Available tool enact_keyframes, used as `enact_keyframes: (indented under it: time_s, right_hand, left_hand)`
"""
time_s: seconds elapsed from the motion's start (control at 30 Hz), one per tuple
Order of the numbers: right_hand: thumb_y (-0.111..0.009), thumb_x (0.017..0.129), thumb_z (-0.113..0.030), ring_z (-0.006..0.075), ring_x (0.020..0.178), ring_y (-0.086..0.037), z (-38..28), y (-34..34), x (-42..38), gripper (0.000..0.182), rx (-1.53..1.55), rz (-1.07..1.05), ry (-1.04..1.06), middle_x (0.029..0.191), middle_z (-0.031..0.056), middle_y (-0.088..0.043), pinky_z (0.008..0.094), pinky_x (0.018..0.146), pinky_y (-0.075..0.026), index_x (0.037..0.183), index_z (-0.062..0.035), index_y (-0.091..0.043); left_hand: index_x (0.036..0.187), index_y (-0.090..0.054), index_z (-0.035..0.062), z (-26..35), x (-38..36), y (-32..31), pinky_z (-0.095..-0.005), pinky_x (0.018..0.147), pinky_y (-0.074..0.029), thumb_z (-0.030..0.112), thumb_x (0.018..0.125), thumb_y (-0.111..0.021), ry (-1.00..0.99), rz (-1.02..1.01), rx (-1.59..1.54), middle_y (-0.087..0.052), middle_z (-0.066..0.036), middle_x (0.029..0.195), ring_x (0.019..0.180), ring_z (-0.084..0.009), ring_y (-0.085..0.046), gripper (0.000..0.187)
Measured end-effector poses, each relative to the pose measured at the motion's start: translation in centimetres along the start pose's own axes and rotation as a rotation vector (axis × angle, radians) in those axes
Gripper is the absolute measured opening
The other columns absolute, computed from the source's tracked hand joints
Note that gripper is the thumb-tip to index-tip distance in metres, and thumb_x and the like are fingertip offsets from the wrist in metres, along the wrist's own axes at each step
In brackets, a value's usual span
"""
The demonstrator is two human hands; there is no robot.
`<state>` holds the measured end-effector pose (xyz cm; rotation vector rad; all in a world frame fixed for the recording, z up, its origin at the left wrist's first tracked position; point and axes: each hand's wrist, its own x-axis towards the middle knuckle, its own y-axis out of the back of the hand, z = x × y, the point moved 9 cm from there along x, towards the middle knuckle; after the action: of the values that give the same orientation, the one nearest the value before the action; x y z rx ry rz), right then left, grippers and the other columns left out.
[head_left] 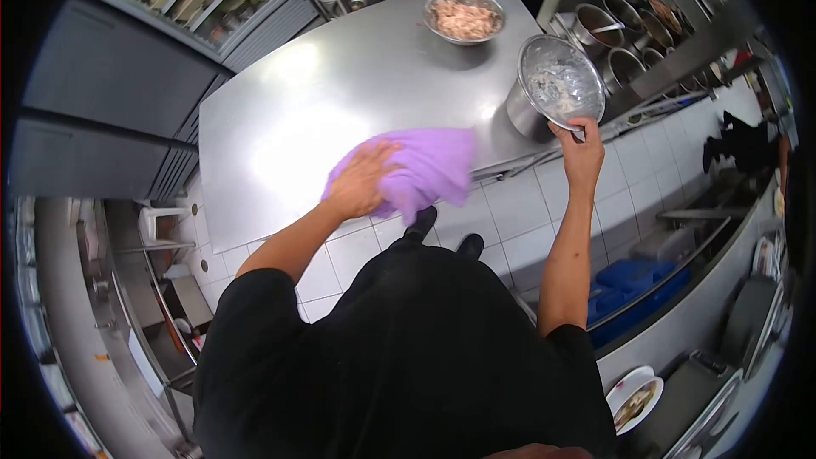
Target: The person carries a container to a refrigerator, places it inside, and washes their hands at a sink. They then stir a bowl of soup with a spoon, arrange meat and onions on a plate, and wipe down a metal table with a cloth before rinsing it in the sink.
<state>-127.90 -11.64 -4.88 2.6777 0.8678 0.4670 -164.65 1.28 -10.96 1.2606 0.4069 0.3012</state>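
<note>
My left hand (360,183) is on a crumpled purple cloth (429,161) at the front edge of the steel table (280,119). Part of the cloth hangs past that edge, and both are slightly blurred. My right hand (581,146) pinches the near rim of a metal bowl (563,81), thumb and fingers at the lip. Pale, wet residue coats the inside of this bowl. It sits tilted over a tall steel pot (528,115) at the table's right end. Farther back on the table stands another metal bowl (432,27) filled with pinkish raw meat pieces (464,19).
A glass-fronted fridge (191,0) stands at the upper left. Several pots (623,68) fill a rack at the upper right. Behind my right arm, a counter holds blue containers (637,285) and a white bowl of food (636,404). White tiles (527,204) cover the floor.
</note>
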Motion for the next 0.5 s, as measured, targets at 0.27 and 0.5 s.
enact_keyframes:
  time_s: [0.27, 0.5]
  right_hand:
    - [-0.069, 0.087, -0.016, 0.0329, 0.139, -0.039, 0.2, 1.3, -1.8, 0.076, -0.047, -0.071, -0.047, 0.15, 0.0208, -0.041, 0.0443, 0.106, -0.041, 0.152, -0.0135, -0.031]
    - [-0.063, 0.092, -0.01, 0.0268, 0.13, -0.05, 4.8, 2.3, -10.3, 0.053, -0.069, -0.162, -0.19, 0.141, 0.0186, -0.052, 0.039, 0.102, -0.045, 0.142, -0.0027, -0.046]
  left_hand:
    - [0.144, -0.044, 0.0042, -19.9, -10.9, 0.0, -0.0501, 0.119, -0.011, 0.04, 0.092, -0.051, 0.751, 0.463, -0.01, -0.025, -0.015, 0.159, 0.148, -0.0365, -0.016, 0.064]
    - [0.145, -0.046, 0.0079, -28.5, 8.4, 2.6, -0.0582, 0.116, -0.006, 0.052, 0.086, -0.051, 0.594, 0.531, -0.492, -0.026, -0.017, 0.159, 0.149, -0.0395, -0.011, 0.073]
